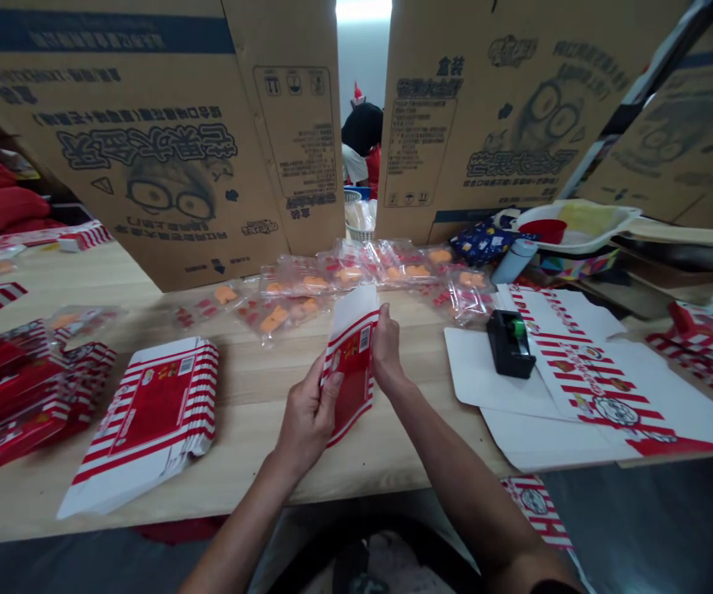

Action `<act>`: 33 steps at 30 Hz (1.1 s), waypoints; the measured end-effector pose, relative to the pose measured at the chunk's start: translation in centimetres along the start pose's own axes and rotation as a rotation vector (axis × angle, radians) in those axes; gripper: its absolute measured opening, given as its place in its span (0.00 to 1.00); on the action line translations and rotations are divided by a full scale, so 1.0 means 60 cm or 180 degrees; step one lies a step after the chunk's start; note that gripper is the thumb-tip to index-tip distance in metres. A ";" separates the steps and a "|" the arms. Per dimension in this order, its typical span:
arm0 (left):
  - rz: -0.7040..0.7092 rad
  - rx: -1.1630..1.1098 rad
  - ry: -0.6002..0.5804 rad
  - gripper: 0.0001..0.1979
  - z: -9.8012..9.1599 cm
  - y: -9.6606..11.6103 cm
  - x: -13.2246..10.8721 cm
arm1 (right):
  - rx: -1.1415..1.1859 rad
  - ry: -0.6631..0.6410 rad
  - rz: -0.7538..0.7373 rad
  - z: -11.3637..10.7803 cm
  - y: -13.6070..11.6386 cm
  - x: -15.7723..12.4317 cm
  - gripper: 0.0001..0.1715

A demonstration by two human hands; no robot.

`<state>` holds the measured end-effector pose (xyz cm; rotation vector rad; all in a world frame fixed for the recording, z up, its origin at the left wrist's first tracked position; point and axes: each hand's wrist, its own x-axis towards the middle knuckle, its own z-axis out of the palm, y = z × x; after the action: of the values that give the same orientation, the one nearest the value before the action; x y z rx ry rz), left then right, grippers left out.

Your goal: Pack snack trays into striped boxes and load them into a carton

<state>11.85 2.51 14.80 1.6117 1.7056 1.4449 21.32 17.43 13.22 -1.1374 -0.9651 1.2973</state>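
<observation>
The left hand [307, 417] and right hand [387, 351] grip a flattened red-and-white striped paperboard box [351, 371], held upright above the centre of the wooden table [394, 458]. A stack of matching flattened boxes [146, 421] lies left, clear plastic packets of orange pieces [332, 280] crowd the far edge, a black tape dispenser [510, 344] sits right, and tall cardboard cartons [146, 140] stand behind.

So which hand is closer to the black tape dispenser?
Right: the right hand is left of the black tape dispenser, not touching it; the left hand is farther left.
</observation>
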 end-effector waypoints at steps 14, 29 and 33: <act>-0.0674 0.0113 0.0285 0.12 0.028 -0.102 -0.028 | -0.0904 0.0005 -0.0691 -0.040 0.026 0.000 0.16; -0.1546 -0.1282 0.0212 0.18 0.046 -0.159 0.015 | -0.0483 -0.1473 0.0291 -0.121 0.128 -0.005 0.14; -0.1746 -0.1480 0.0079 0.29 0.034 -0.152 0.028 | -0.0441 -0.2009 0.0674 -0.133 0.100 0.015 0.29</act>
<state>8.49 6.57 6.89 0.8052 1.5092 1.4286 27.88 17.29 5.64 -0.9625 -1.4365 1.8421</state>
